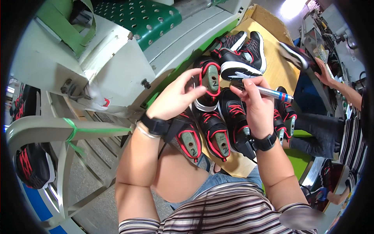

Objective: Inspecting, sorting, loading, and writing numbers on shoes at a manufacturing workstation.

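My left hand (177,97) grips a black shoe with red trim and a white sole (208,84), held up with its grey last showing. My right hand (255,103) holds a silver pen with a blue and red band (272,93), its tip close to the shoe's heel. Just below the hands, several black and red shoes on grey lasts (216,134) lie on a wooden board (278,64). Both wrists wear black bands.
More black shoes (243,52) are piled further back on the board. A white machine with a green perforated belt (144,17) stands to the left. Another person's hand (323,76) reaches in at right. A shoe (33,163) sits on a grey rack at lower left.
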